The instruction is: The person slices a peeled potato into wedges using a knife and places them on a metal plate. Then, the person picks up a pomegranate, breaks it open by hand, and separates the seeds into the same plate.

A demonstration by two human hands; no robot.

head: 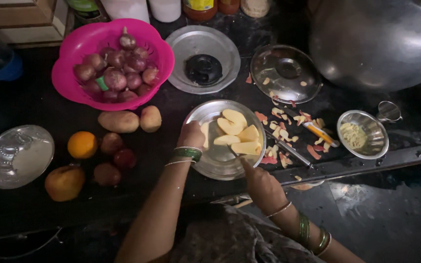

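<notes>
A steel plate (205, 163) on the dark counter holds several peeled, pale yellow apple wedges (233, 122). My left hand (191, 135), with green bangles at the wrist, rests on the plate's left rim and grips another wedge there. My right hand (261, 184) is at the plate's lower right, shut on a knife (232, 151) whose blade points into the plate toward the wedges.
A pink colander of red onions (114, 62) sits at upper left, with two potatoes (119, 121) below it. An orange (82, 144), dark fruits and steel lids lie left. Peel scraps (281, 125), a peeler (320, 132), a small bowl (363, 133) and a big pot (381, 39) are right.
</notes>
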